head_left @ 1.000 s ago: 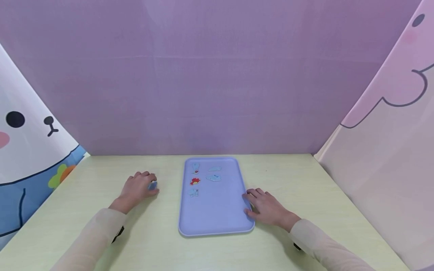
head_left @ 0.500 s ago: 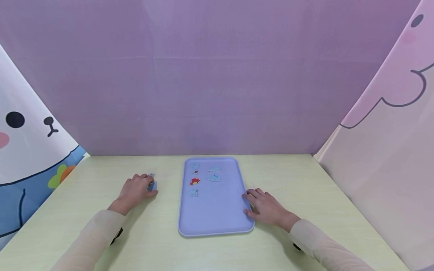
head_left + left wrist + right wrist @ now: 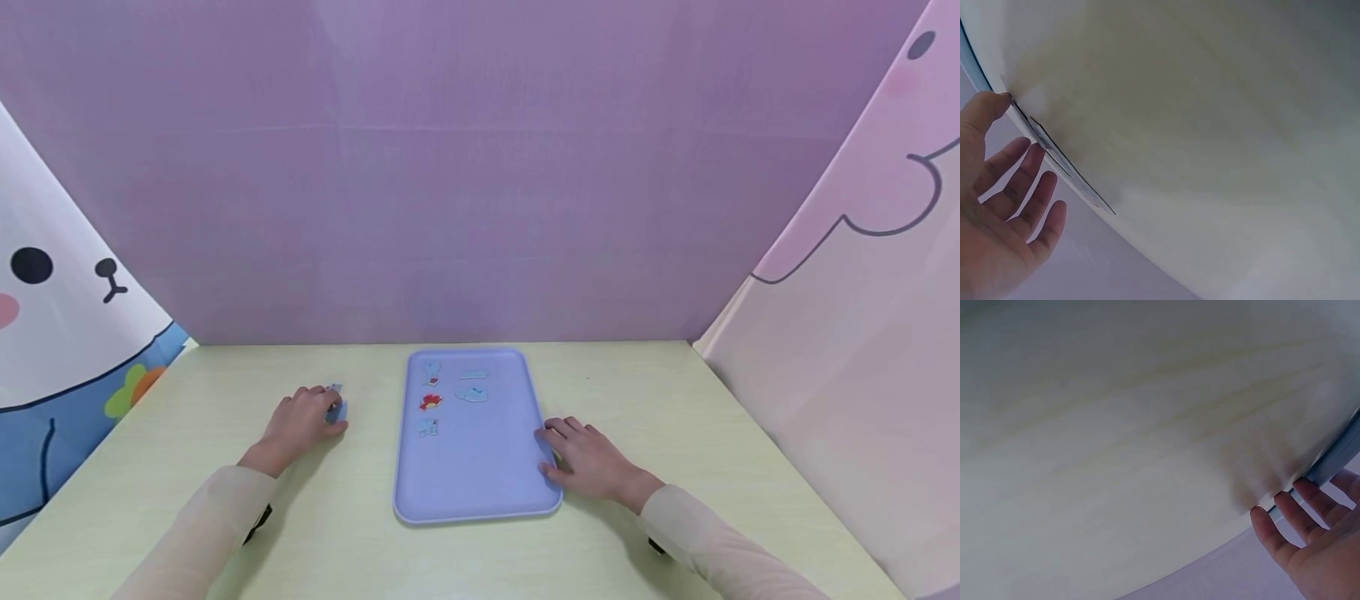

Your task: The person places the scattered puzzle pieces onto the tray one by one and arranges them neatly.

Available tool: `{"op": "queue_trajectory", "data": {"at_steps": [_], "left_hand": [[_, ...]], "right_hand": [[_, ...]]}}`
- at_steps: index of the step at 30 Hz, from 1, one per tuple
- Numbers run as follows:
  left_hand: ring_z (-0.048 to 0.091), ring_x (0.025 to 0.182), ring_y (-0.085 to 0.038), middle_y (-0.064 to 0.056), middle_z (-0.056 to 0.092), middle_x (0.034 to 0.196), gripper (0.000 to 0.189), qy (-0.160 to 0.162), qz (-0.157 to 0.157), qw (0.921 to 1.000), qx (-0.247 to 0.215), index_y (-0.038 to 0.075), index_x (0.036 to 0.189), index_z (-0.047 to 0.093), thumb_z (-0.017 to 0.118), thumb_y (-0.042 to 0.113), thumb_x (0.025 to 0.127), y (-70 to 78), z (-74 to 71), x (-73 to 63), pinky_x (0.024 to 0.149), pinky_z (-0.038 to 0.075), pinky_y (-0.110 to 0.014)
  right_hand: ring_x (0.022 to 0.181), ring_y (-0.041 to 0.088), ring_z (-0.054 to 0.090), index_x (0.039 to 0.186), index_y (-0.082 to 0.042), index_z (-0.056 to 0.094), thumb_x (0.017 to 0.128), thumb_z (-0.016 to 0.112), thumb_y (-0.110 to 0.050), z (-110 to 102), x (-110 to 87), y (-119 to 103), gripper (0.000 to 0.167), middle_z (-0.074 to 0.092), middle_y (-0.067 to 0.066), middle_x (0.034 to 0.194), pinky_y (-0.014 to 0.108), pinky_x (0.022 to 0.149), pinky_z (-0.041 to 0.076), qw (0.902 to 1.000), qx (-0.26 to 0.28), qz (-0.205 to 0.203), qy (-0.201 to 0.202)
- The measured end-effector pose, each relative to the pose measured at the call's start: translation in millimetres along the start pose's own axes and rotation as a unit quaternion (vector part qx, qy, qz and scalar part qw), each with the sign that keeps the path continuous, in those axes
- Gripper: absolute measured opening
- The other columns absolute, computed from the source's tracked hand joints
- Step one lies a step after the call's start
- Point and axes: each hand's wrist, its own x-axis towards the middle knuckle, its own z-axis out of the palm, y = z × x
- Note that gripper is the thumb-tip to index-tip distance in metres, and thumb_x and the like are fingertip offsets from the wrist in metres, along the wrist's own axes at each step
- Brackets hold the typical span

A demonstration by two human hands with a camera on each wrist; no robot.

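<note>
My left hand (image 3: pixel 296 427) is low over the table left of the tray, with a flat blue cut-out (image 3: pixel 338 413) between thumb and fingers. A second bit of blue cut-out (image 3: pixel 335 387) shows past the fingertips. In the left wrist view the thin cut-outs (image 3: pixel 1072 170) appear edge-on at the thumb and fingertips. The lavender tray (image 3: pixel 480 497) lies in the middle of the table; my right hand (image 3: pixel 594 460) rests on its right rim, fingers relaxed. On the tray are a red cut-out (image 3: pixel 431 402) and several pale blue ones, including a wide one (image 3: pixel 472 395).
The pale wooden table (image 3: pixel 247 383) runs back to a purple cloth wall (image 3: pixel 480 183). Cloths printed with cartoon animals, a white one (image 3: pixel 60 333) and a pink one (image 3: pixel 885 192), hang at the left and right sides.
Since a second ago my left hand has shifted slightly left, and a second bit of blue has come into sight past its fingertips. The right hand and the tray have stayed put.
</note>
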Motion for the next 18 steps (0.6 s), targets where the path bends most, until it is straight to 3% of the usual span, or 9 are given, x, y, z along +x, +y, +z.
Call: {"op": "queue_trajectory", "data": {"at_steps": [18], "left_hand": [[0.054,0.068,-0.022,-0.006,0.063,0.080,0.031,0.037,0.045,0.9983,-0.001,0.004,0.092,0.066,0.075,0.024,0.070,-0.8,0.9,3.2,0.051,0.043,-0.032]], "right_hand": [[0.112,0.027,0.049,0.124,-0.009,0.053,0.087,0.054,-0.040,-0.5,0.0,-0.8,0.048,0.053,0.010,0.125,0.046,0.083,0.045,0.9999,0.011,0.002,0.002]]}}
